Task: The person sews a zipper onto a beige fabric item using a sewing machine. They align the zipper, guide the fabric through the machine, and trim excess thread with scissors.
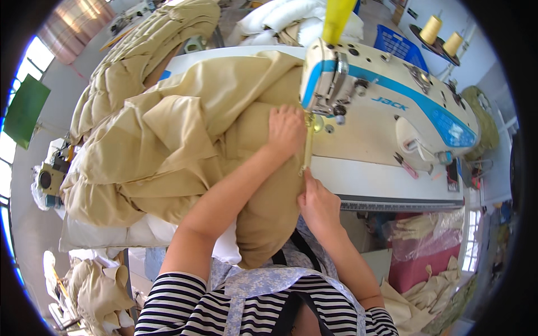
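The zipper (309, 147) lies along the right edge of the tan cloth (246, 131). Its long axis runs from beneath the head of the sewing machine (386, 92) toward my body. My right hand (321, 207) is nearer its close end: the index fingertip touches it there, with the palm below and to the right. My left hand (287, 131) rests palm down on the cloth, left of the zipper and just beside the needle area. Left grip: low on the cloth; I cannot tell whether the fingers pinch a fold. Right grip: narrow; I cannot tell whether the thumb closes on the zipper.

Surface: the white tabletop (381, 178) carries the machine and part of the cloth; pink-handled snips (409, 169) lie at right. Room: yellow thread spools (431, 29) and a blue basket (400, 46) stand beyond the machine; a pink curtain (78, 28) hangs at far left.
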The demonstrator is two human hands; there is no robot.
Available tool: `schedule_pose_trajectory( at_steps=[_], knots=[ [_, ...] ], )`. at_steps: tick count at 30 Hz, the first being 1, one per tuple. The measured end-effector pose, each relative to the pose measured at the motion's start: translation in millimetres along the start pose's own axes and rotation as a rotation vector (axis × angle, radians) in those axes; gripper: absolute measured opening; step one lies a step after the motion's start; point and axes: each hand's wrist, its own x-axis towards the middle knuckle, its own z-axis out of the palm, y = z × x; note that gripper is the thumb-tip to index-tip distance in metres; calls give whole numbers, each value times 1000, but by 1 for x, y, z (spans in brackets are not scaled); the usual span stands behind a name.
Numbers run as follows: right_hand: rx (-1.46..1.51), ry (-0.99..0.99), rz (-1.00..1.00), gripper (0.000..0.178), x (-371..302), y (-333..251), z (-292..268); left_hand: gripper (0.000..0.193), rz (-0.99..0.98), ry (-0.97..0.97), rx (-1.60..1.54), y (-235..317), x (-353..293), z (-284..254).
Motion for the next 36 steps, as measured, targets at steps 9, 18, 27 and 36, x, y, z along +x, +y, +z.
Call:
schedule_pose_trajectory(
  at_steps=[9,18,27,36],
  knots=[
    [55,-2,30,53,3,-2,-5,12,-10,-146,-110,-16,9,-4],
    [85,-6,51,51,3,-1,-6,14,-41,-292,-19,0,6,-10],
    [114,-5,67,50,2,-1,-7,3,-12,-17,-23,-12,25,3],
    [263,19,94,50,3,2,-10,9,-28,-245,-448,13,-73,-90]
  ],
)
